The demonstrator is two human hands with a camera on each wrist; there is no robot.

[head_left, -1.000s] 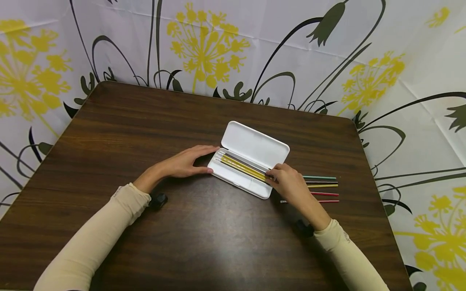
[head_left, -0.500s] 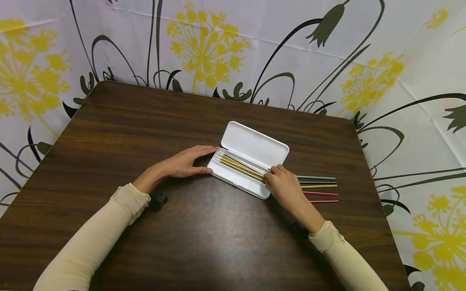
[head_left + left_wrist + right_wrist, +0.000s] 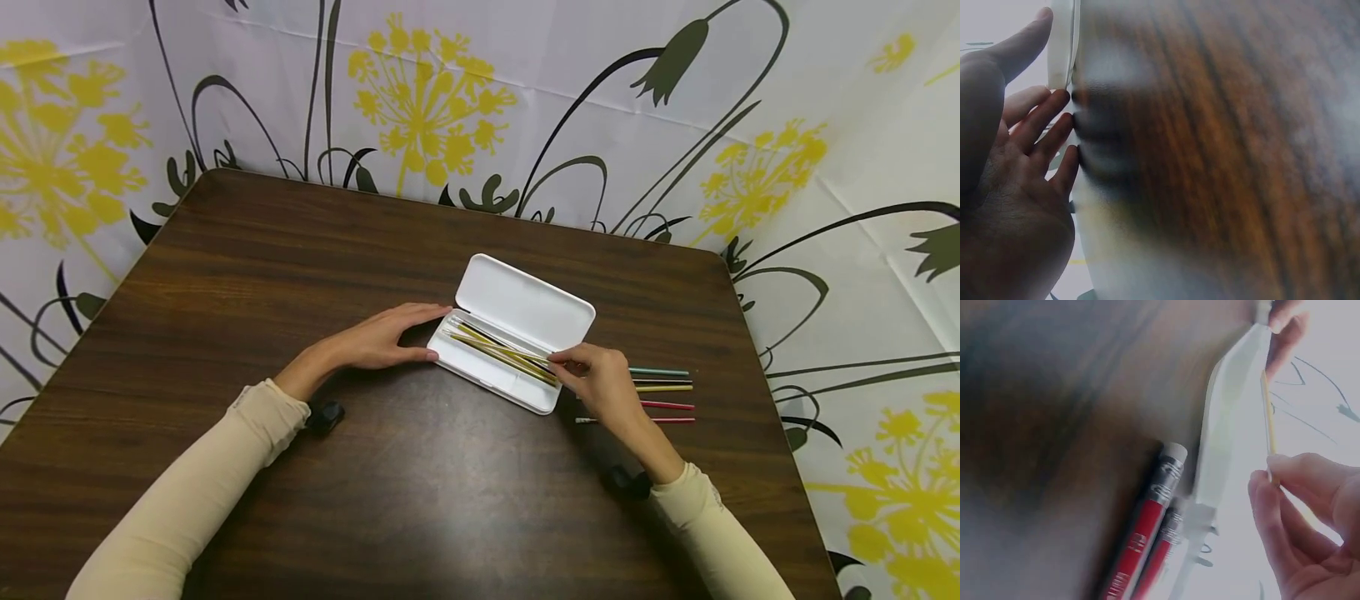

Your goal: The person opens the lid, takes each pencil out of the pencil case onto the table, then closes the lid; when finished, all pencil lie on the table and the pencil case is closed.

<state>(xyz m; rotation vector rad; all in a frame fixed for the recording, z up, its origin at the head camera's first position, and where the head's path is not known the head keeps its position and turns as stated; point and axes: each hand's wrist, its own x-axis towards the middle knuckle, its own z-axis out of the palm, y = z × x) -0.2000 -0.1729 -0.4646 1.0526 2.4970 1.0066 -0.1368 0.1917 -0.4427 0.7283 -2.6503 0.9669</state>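
Observation:
A white pencil case point(image 3: 525, 302) lies with its lid raised on the table. Several yellow and dark pencils point(image 3: 517, 364) lie in its long compartment. My right hand point(image 3: 609, 385) pinches the end of a yellow pencil point(image 3: 1269, 422) between thumb and fingertips. That pencil crosses over the others at an angle, its eraser end near the left of the case. My left hand point(image 3: 386, 337) rests at the case's left end, the thumb at the front corner and the fingers at the back corner. In the left wrist view its fingers point(image 3: 1041, 122) are fairly straight.
Right of the case, partly behind my right hand, lie a green pencil point(image 3: 660, 371), a black one point(image 3: 667, 381), a yellow one point(image 3: 663, 388) and red pencils point(image 3: 1135, 547). The brown wooden table point(image 3: 300, 250) ends at a flower-printed cloth point(image 3: 570, 50).
My right hand dipped over the case's right end, then drew back slightly to the right. The yellow pencil in its fingers now lies slanted across the others. My left hand stayed put.

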